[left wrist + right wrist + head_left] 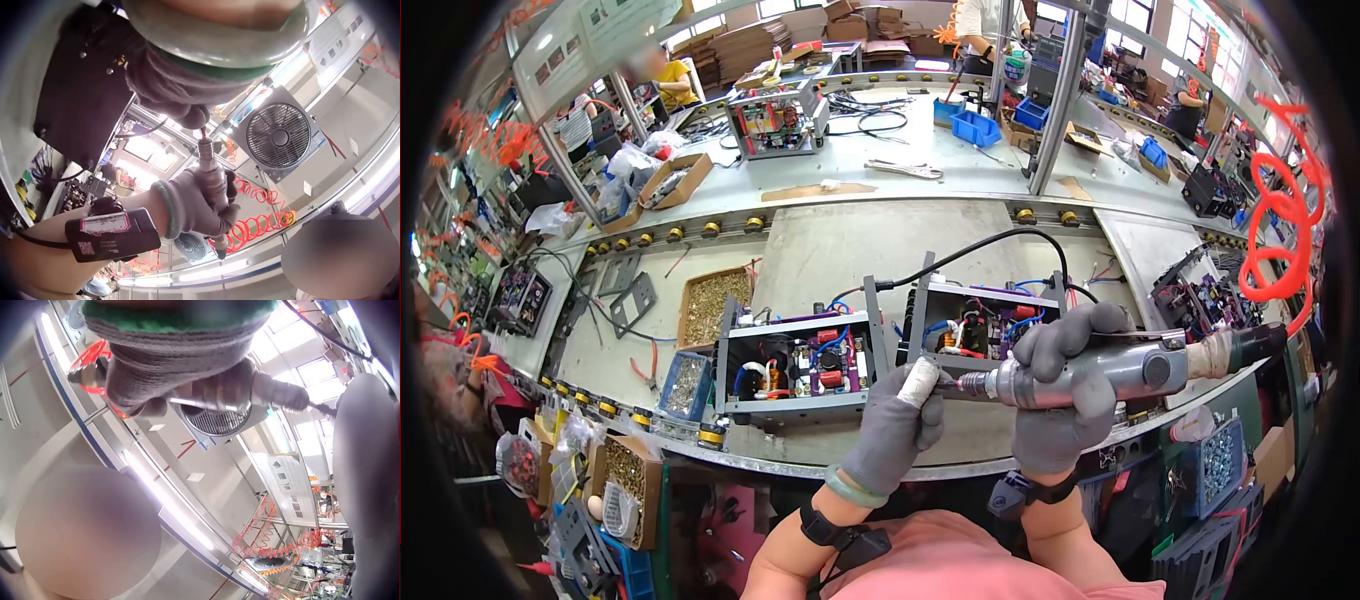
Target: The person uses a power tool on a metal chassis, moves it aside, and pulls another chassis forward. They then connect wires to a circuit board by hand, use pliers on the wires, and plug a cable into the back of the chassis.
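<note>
Reference: right chassis — dark grey frame, wired circuitry inside. Air driver: silver-grey, rounded barrel, pale wrap near its tail, held roughly level at the chassis's near side, bit pointing left. Right hand, gloved, wraps round the driver; left hand, thumb taped white, pinches the bit's tip — contact point partly hidden. Left of chassis: second chassis, then blue bin. Black cable arches behind. Right hand and driver obscure the chassis's lower right corner.
</note>
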`<state>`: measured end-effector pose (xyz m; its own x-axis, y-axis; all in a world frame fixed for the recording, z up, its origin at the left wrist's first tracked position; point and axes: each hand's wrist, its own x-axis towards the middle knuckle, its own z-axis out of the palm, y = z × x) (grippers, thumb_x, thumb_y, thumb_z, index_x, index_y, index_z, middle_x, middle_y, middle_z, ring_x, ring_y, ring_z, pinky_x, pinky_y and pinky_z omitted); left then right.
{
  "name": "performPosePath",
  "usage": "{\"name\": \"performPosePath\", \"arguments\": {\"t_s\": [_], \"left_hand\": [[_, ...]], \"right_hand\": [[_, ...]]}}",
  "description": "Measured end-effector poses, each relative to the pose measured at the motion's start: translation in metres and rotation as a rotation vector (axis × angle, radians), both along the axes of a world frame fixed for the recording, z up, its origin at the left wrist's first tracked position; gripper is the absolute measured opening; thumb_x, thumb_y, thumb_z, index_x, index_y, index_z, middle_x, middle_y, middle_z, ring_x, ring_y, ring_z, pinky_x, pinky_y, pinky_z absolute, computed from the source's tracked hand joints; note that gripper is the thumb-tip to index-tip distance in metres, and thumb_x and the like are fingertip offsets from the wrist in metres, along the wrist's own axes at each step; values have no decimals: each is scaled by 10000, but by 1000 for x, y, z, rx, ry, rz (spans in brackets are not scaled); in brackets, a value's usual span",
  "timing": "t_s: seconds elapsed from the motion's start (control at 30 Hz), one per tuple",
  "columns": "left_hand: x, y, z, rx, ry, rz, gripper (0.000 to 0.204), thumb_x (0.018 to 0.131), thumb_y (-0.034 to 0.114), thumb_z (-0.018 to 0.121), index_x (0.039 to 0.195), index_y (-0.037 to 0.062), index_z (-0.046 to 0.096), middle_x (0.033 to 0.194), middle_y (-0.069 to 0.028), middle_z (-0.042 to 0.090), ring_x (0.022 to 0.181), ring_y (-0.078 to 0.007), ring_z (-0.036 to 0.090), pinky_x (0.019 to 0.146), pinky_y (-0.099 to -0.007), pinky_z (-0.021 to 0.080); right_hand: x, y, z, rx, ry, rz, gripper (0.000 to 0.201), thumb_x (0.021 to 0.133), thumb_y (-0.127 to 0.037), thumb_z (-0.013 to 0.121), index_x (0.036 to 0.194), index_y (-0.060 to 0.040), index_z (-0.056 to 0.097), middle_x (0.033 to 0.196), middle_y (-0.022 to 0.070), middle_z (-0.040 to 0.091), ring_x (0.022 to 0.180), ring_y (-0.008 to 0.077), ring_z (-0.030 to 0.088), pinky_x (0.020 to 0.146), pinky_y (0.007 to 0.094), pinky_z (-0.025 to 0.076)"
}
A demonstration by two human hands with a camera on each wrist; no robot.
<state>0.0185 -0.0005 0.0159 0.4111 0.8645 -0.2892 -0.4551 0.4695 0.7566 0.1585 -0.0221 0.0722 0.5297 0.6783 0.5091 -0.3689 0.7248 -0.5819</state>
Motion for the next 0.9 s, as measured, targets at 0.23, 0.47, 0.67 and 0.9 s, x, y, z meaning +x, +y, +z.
{"name": "performPosePath", "arguments": {"t_s": [0.23,0.47,0.67,0.9], "left_hand": [[-7,13,-1,146,58,32,321,1026,384,581,992,75,661,637,20,540,499,-72,487,441,-229,359],[-19,100,-23,1054,1386,167,675,878,543,677,1324,48,567,1085,-150,690,1002,-286,656,863,-400,520],[-7,101,-24,1145,1493,17,735,788,574,750,1329,103,591,1344,-96,588,1290,-351,472,1101,-480,328],[-5,94,-15,1015,1480,-25,687,793,509,772,1332,117,606,1297,-162,597,1253,-352,500,1067,-466,341]], "right_hand": [[3,10,0,82,25,150,537,749,-136,601,1283,-138,540,973,26,522,762,169,573,738,403,509],[21,89,16,-166,-50,355,459,826,44,605,1253,-116,552,1000,48,569,797,151,619,556,272,504],[17,170,-9,-152,-263,210,336,790,54,654,1115,-8,595,858,46,604,699,118,612,607,276,511],[13,178,-8,-256,-316,222,322,786,48,680,1091,-12,600,848,22,609,696,106,599,624,262,506]]}}
